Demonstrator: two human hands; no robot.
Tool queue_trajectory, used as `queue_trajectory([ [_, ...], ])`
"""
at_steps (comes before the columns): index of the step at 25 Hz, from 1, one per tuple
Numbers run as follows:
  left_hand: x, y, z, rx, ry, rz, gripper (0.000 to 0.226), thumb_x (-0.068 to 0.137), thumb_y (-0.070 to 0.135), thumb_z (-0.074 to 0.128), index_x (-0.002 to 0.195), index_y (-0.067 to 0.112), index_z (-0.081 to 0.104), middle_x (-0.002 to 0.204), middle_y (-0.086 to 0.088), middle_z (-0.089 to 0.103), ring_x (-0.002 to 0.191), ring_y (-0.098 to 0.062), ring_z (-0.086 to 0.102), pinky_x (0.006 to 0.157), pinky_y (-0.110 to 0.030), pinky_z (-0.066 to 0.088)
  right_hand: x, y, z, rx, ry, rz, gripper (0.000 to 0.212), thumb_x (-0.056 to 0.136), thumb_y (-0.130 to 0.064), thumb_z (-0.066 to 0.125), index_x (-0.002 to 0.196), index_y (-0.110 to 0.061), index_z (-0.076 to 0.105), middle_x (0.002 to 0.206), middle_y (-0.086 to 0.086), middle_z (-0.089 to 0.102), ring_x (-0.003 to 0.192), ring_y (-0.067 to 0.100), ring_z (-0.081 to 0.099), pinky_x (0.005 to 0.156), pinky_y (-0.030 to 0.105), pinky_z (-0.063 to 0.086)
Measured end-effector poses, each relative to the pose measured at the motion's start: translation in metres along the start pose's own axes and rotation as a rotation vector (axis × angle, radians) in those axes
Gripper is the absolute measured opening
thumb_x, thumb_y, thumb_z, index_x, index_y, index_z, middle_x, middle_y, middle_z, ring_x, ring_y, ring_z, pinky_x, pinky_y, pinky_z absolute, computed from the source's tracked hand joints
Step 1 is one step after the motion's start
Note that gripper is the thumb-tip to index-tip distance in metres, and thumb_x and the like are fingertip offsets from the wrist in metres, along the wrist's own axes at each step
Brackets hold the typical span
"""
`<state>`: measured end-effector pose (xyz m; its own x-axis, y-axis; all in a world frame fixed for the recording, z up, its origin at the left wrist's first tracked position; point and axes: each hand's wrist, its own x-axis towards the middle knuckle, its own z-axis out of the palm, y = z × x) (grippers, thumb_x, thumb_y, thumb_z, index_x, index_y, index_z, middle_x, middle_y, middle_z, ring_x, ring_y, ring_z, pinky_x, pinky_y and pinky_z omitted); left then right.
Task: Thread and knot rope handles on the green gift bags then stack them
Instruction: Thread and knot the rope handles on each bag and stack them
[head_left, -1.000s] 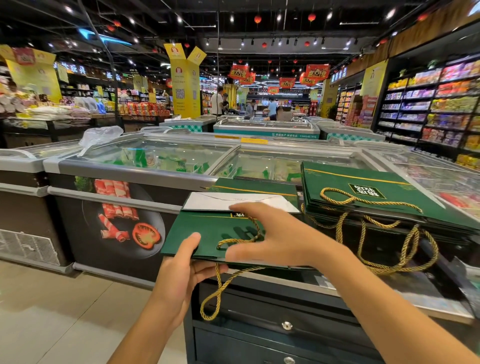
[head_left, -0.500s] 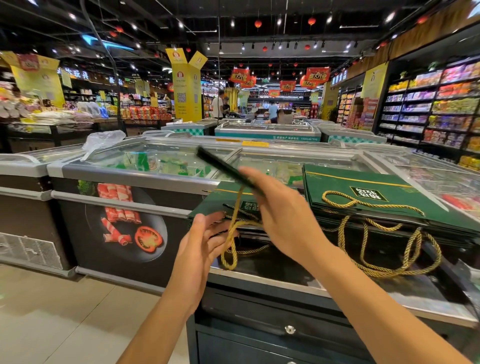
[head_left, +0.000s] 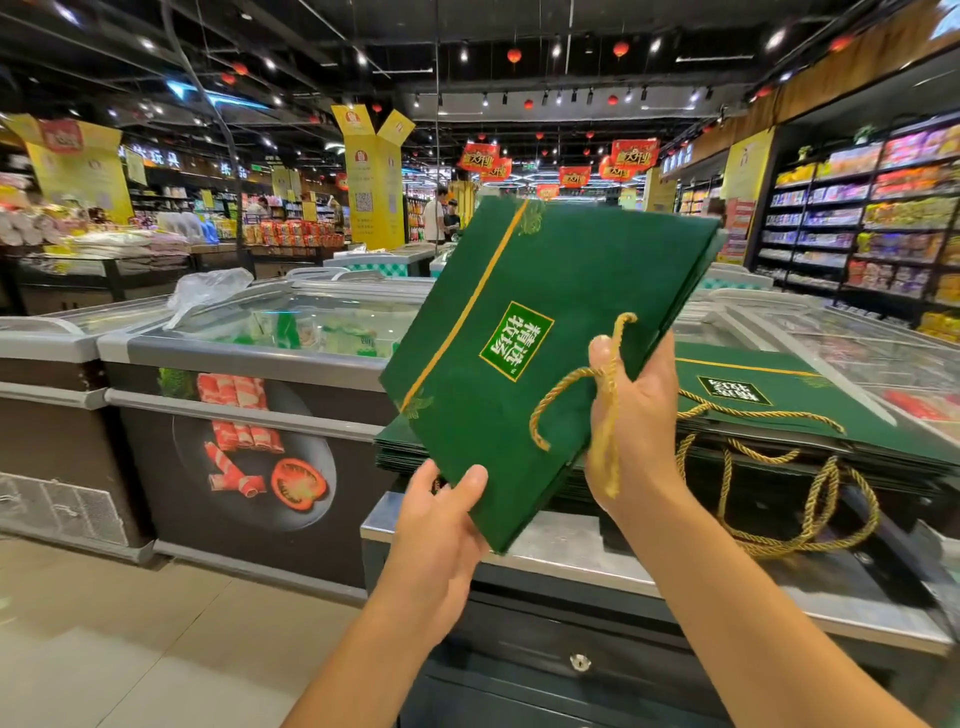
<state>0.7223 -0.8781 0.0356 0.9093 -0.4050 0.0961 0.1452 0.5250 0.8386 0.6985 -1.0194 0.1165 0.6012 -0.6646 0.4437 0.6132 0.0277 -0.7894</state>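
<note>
A flat green gift bag (head_left: 545, 332) with a gold stripe and a white label is held up tilted in front of me. My left hand (head_left: 441, 525) pinches its lower corner, thumb on the front face. My right hand (head_left: 634, 415) grips its right edge together with a gold rope handle (head_left: 566, 395) that loops across the front and hangs down by the thumb. To the right lies a stack of green bags (head_left: 779, 410) with gold rope handles (head_left: 810, 499) dangling over the counter's edge. Another pile of flat green bags (head_left: 395, 447) lies under the raised one.
The bags rest on a dark cabinet with a steel top (head_left: 571, 545) and a lock (head_left: 580, 662). Glass-lidded freezer chests (head_left: 249, 353) stand behind and to the left. Shelves of goods (head_left: 883, 218) line the right. People stand far down the aisle.
The bag lay flat on the pile; both hands lifted it, turned it edge-on, and now hold it raised with its printed face toward me. The rope handle came up with it.
</note>
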Motion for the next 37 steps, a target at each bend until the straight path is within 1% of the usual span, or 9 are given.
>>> queue_trajectory([
  [3,0.013,0.008,-0.007,-0.056,0.061,0.127,0.047,0.1,-0.007,0.041,0.139,0.018,0.049,0.126,-0.009,0.069,0.116,-0.031,0.066,0.086,-0.041,0.06,0.006,0.0,-0.013,-0.062,-0.078,0.054,0.041,0.086,-0.008,0.069,0.118,-0.032,0.059,0.114,0.004,0.071,0.109,0.028,0.068,0.096,0.049,0.055],
  [7,0.027,0.039,-0.015,0.062,0.097,0.165,0.054,0.101,-0.009,0.037,0.135,0.029,0.054,0.125,-0.002,0.07,0.109,-0.024,0.07,0.072,-0.033,0.062,0.021,-0.025,-0.04,0.029,-0.119,0.05,0.026,0.09,0.006,0.052,0.11,-0.011,0.055,0.076,-0.008,0.068,0.068,0.008,0.064,0.065,0.033,0.052],
  [10,0.048,0.056,-0.013,0.177,0.081,0.139,0.05,0.101,-0.008,0.037,0.13,0.027,0.059,0.12,-0.002,0.073,0.094,-0.016,0.073,0.063,-0.027,0.059,0.039,-0.047,-0.065,0.094,-0.118,0.075,0.047,0.096,-0.007,0.051,0.14,-0.018,0.046,0.106,0.002,0.068,0.087,0.019,0.068,0.076,0.04,0.06],
  [16,0.083,0.062,0.038,0.388,-0.009,0.16,0.03,0.1,0.001,0.05,0.115,0.024,0.062,0.1,0.003,0.075,0.073,-0.007,0.073,0.056,-0.021,0.054,0.072,-0.068,-0.118,-0.45,-0.066,0.02,0.042,0.088,-0.017,0.076,0.128,-0.022,0.066,0.127,0.005,0.068,0.096,0.018,0.075,0.077,0.033,0.061],
  [20,0.108,0.048,0.079,0.493,-0.142,0.052,0.056,0.085,0.019,0.075,0.136,0.022,0.053,0.117,-0.003,0.072,0.102,-0.023,0.071,0.091,-0.047,0.057,0.084,-0.092,-0.165,-0.795,-0.03,-0.035,0.047,0.086,-0.039,0.076,0.131,-0.031,0.066,0.13,-0.007,0.066,0.114,0.013,0.062,0.095,0.034,0.048],
  [25,0.13,0.018,0.13,0.613,-0.26,-0.052,0.094,0.076,0.031,0.082,0.154,0.028,0.029,0.134,0.007,0.058,0.113,-0.014,0.059,0.111,-0.044,0.039,0.093,-0.099,-0.227,-1.056,-0.017,-0.031,0.054,0.093,-0.045,0.067,0.144,-0.029,0.057,0.146,-0.008,0.055,0.136,0.016,0.049,0.106,0.035,0.04],
  [29,0.149,-0.005,0.147,0.677,-0.371,-0.091,0.086,0.086,0.028,0.076,0.155,0.028,0.025,0.141,0.006,0.054,0.122,-0.016,0.054,0.11,-0.039,0.035,0.098,-0.094,-0.261,-1.154,-0.038,0.007,0.056,0.097,-0.047,0.061,0.148,-0.027,0.052,0.151,-0.007,0.051,0.138,0.016,0.047,0.102,0.03,0.035],
  [34,0.163,-0.022,0.154,0.765,-0.392,-0.133,0.123,0.057,0.052,0.085,0.158,0.035,0.016,0.156,0.001,0.037,0.137,-0.027,0.044,0.117,-0.052,0.032,0.104,-0.075,-0.286,-1.245,-0.101,0.129,0.059,0.097,-0.058,0.054,0.152,-0.037,0.044,0.156,-0.008,0.045,0.142,0.019,0.043,0.109,0.037,0.038],
  [37,0.17,-0.036,0.147,0.854,-0.356,-0.171,0.124,0.054,0.067,0.084,0.156,0.038,0.02,0.16,0.004,0.031,0.142,-0.029,0.038,0.118,-0.054,0.03,0.107,-0.065,-0.293,-1.251,-0.133,0.173,0.058,0.098,-0.058,0.051,0.152,-0.038,0.043,0.156,-0.006,0.046,0.141,0.02,0.044,0.108,0.036,0.038],
])
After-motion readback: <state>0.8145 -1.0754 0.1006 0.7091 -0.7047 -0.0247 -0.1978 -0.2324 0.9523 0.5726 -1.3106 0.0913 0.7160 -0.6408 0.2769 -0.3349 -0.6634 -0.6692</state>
